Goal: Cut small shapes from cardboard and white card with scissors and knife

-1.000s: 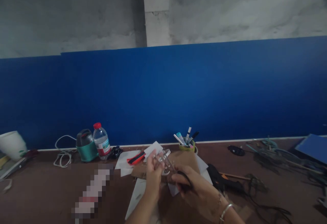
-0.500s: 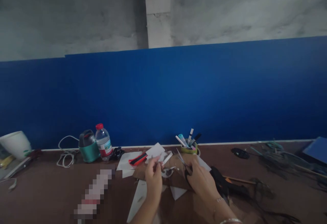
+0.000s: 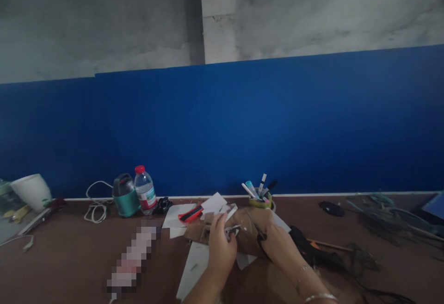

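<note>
My right hand (image 3: 277, 241) is closed round the handles of a pair of scissors (image 3: 255, 225). Their blades point away from me over a piece of brown cardboard (image 3: 248, 244). To the left of it, my left hand (image 3: 222, 246) reaches down at the scraps, thumb and fingers apart. A small whitish scrap (image 3: 232, 231) lies by its thumb; whether the hand touches it is unclear. Beyond the fingers lie white paper pieces (image 3: 214, 202) and a red and black utility knife (image 3: 190, 214). Under my left wrist is a white sheet (image 3: 194, 262).
A yellow-green holder with markers (image 3: 260, 198) stands behind the cardboard. A red-capped bottle (image 3: 145, 193), a teal container (image 3: 126, 202) and a white cup (image 3: 32, 192) are at the left. A black tool (image 3: 315, 251) and tangled wires (image 3: 385, 211) lie at the right.
My left hand has moved right and lower over the scraps, and its fingers have spread from a pinch. The scissors stay in my right hand. The view has shifted slightly.
</note>
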### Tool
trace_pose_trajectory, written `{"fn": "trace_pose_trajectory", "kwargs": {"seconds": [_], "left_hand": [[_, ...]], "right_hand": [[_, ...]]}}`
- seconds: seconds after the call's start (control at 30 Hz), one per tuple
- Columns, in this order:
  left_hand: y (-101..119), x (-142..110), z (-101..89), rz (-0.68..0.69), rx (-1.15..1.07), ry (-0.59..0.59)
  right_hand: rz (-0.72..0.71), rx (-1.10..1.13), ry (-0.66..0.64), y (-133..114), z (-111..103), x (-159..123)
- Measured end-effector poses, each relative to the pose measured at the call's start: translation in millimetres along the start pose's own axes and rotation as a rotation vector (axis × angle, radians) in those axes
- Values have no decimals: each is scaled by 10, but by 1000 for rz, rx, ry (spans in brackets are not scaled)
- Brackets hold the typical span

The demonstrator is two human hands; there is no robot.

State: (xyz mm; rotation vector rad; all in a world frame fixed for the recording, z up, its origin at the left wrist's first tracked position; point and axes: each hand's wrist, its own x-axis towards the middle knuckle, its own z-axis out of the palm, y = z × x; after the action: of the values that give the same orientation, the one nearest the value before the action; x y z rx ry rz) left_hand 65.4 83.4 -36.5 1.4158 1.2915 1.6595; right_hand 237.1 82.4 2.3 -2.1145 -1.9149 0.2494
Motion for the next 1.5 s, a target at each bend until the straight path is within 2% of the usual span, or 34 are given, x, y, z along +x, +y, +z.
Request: {"fn": "trace_pose_trajectory", "kwargs": {"seconds": [0.1,0.27,0.57,0.8,0.97,1.17,1.4,1.5], "left_hand": [[15,-22,-7,26,13,-38],[61,-49,-24,78,94,-131],[82,-55,-27,105,412,-272],[-47,-54,-11,172,346,-257],[-98,-50,-3,169,340,-243],[-52,-65,-2,244,285,-246],[78,-75,-17,348,282,-294],[78,-76,-16,381,287,-270]], "right_hand": [[-34,-16,-64,-23,-22,15],[-15,13,-69,-38,-53,27],[-6,86,-85,-29,-86,11],[-62,52,-52,-84,-98,-42],[-92,-19,-53,-134,-162,-112],[-79,-53,-51,-195,-217,-175],[-98,-69,52,-134,-88,-139],[-92,-71,53,-105,-63,-105]]}}
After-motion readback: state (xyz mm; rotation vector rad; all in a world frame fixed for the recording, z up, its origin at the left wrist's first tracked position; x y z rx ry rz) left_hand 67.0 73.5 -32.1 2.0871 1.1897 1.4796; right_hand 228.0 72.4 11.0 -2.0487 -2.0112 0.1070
